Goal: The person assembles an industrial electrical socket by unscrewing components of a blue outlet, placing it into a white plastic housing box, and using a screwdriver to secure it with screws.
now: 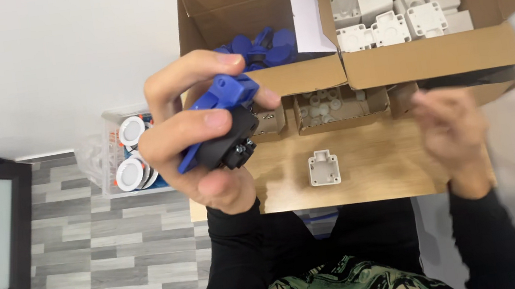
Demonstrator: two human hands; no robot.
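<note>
Blue and black plastic, a hinged socket part (222, 124) sits clamped in the left hand (194, 139), fingers curled over it, raised above the wooden bench (381, 174). The right hand (453, 129) is blurred, loosely curled, holding nothing, above the bench's right edge. Between the two hands a small white square housing (323, 167) lies on the bench, with a cardboard box (431, 55) of white housings behind.
</note>
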